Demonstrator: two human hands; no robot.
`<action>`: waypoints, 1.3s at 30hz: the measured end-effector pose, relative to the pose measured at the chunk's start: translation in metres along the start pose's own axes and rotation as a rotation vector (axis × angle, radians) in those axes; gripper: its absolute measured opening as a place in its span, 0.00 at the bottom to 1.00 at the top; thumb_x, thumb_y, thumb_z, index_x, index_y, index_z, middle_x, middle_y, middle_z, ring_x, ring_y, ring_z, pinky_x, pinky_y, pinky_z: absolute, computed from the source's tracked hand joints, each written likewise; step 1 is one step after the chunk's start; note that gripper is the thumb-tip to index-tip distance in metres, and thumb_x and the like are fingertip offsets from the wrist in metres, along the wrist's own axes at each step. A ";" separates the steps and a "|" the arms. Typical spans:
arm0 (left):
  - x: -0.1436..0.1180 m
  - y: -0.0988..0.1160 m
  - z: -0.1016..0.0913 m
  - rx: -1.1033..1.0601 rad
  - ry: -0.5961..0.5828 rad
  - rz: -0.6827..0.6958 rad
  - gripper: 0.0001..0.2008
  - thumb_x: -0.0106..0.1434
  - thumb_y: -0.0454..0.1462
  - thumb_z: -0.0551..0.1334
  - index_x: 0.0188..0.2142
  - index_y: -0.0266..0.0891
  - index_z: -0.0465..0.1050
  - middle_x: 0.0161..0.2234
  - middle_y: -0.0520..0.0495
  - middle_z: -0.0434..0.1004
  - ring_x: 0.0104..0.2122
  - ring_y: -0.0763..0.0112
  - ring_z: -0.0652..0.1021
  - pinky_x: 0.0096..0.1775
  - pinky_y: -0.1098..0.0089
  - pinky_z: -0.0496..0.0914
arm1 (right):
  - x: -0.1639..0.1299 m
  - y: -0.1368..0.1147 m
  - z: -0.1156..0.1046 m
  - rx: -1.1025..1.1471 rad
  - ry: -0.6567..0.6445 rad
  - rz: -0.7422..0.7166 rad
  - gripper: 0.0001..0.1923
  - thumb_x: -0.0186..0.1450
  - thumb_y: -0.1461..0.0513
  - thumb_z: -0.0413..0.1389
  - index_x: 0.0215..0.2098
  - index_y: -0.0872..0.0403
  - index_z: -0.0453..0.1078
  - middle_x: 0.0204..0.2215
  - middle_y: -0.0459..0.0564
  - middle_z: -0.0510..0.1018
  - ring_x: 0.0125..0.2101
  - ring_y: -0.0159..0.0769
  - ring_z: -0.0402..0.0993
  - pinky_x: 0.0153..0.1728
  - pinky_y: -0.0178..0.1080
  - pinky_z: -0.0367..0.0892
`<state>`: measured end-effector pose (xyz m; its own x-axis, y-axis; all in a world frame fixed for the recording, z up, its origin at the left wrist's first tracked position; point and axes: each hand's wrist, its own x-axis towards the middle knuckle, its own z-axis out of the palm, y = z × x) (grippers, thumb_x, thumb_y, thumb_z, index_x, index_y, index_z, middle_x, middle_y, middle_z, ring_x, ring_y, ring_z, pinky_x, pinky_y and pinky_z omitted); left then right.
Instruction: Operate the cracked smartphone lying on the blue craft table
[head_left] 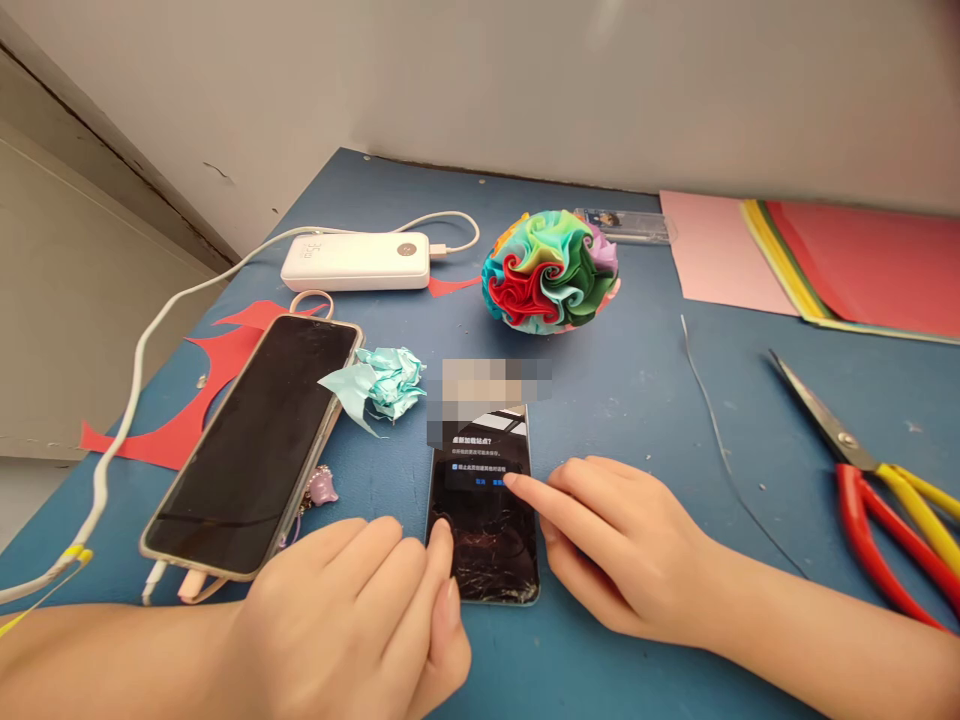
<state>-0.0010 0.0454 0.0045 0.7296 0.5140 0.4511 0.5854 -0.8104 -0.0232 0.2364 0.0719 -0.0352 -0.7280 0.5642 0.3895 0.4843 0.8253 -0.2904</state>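
Currently the right hand extends its index finger, other fingers curled, grip holding nothing, tip touching the cracked phone screen. Left hand rests loosely apart on that phone's lower-left edge. Phone lies flat on the blue desk below the wall; its dialog text is illegible.

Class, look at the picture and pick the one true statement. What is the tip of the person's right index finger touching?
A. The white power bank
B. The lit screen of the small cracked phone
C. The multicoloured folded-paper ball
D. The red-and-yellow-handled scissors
B: the right hand stretches its index finger onto the lit screen of the small cracked phone, near the dialog buttons, while the left hand rests at the phone's lower left edge.
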 end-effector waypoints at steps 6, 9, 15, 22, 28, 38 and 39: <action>0.004 -0.003 0.002 0.032 0.028 0.032 0.05 0.54 0.27 0.61 0.31 0.23 0.74 0.15 0.50 0.62 0.16 0.69 0.63 0.16 0.66 0.56 | 0.000 0.001 0.000 -0.010 -0.008 -0.005 0.19 0.62 0.68 0.48 0.51 0.63 0.62 0.26 0.49 0.65 0.24 0.32 0.56 0.23 0.36 0.57; 0.004 -0.004 0.004 0.070 0.012 0.005 0.06 0.56 0.27 0.60 0.33 0.23 0.74 0.15 0.51 0.61 0.16 0.69 0.62 0.16 0.66 0.53 | 0.000 0.001 0.001 -0.010 -0.010 -0.003 0.19 0.62 0.68 0.48 0.51 0.63 0.62 0.26 0.48 0.65 0.23 0.32 0.55 0.23 0.36 0.57; 0.005 -0.006 0.010 0.185 -0.036 -0.042 0.11 0.60 0.29 0.59 0.42 0.24 0.73 0.16 0.53 0.59 0.16 0.70 0.63 0.17 0.66 0.54 | -0.001 0.000 0.000 -0.027 -0.003 -0.003 0.19 0.62 0.68 0.47 0.52 0.62 0.61 0.26 0.48 0.66 0.24 0.32 0.57 0.23 0.36 0.58; 0.007 -0.008 0.010 0.182 -0.038 -0.060 0.11 0.60 0.29 0.59 0.42 0.26 0.73 0.16 0.54 0.58 0.16 0.71 0.62 0.18 0.66 0.55 | -0.001 0.000 0.000 -0.028 0.002 -0.004 0.19 0.62 0.68 0.47 0.51 0.62 0.61 0.25 0.48 0.66 0.23 0.32 0.57 0.23 0.36 0.59; 0.006 -0.007 0.004 0.151 0.005 -0.033 0.09 0.59 0.28 0.59 0.39 0.24 0.74 0.16 0.52 0.62 0.16 0.70 0.64 0.17 0.66 0.56 | -0.001 0.001 0.000 -0.040 -0.021 -0.016 0.18 0.62 0.67 0.47 0.51 0.60 0.62 0.27 0.49 0.67 0.23 0.32 0.58 0.23 0.36 0.59; -0.002 0.006 -0.006 -0.012 0.029 0.122 0.07 0.48 0.26 0.59 0.27 0.24 0.75 0.17 0.46 0.66 0.18 0.67 0.65 0.16 0.65 0.58 | -0.001 -0.003 0.001 -0.004 0.121 0.083 0.18 0.61 0.70 0.46 0.50 0.62 0.61 0.25 0.47 0.65 0.22 0.30 0.57 0.22 0.35 0.58; -0.004 0.008 -0.008 -0.012 0.007 0.113 0.08 0.47 0.26 0.59 0.26 0.25 0.76 0.17 0.46 0.66 0.18 0.67 0.64 0.17 0.64 0.58 | -0.001 -0.003 0.001 -0.014 0.132 0.087 0.18 0.61 0.70 0.45 0.49 0.61 0.61 0.25 0.46 0.65 0.22 0.30 0.57 0.22 0.34 0.57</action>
<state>-0.0019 0.0342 0.0097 0.7884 0.4170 0.4523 0.4949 -0.8666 -0.0637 0.2352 0.0690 -0.0356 -0.6132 0.6312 0.4749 0.5507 0.7726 -0.3159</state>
